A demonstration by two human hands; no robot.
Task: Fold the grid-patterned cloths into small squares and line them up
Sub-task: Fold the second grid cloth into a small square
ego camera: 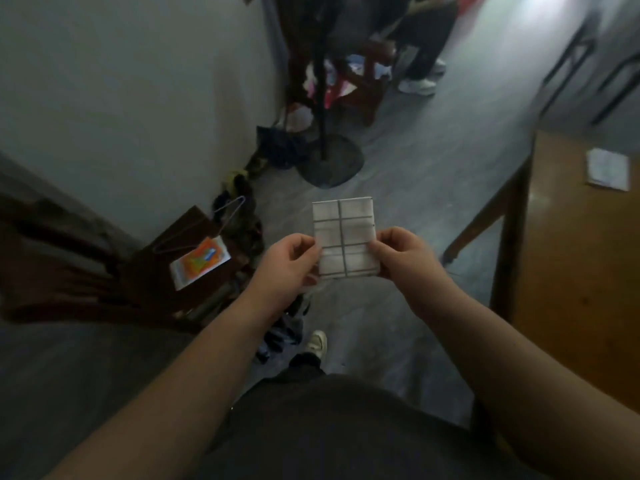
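A white cloth with dark grid lines (343, 233) is folded into a small upright rectangle and held in the air in front of me, above the floor. My left hand (289, 263) pinches its lower left edge. My right hand (398, 252) pinches its lower right edge. The cloth's bottom corners are hidden behind my fingers. Another folded pale cloth (607, 169) lies on the wooden table at the right.
The wooden table (571, 271) stands to my right, its leg near my right arm. A dark wooden chair (166, 268) with an orange packet (200, 261) and a wire hanger sits at the left. A fan stand base (330, 161), clutter and another person's legs are ahead.
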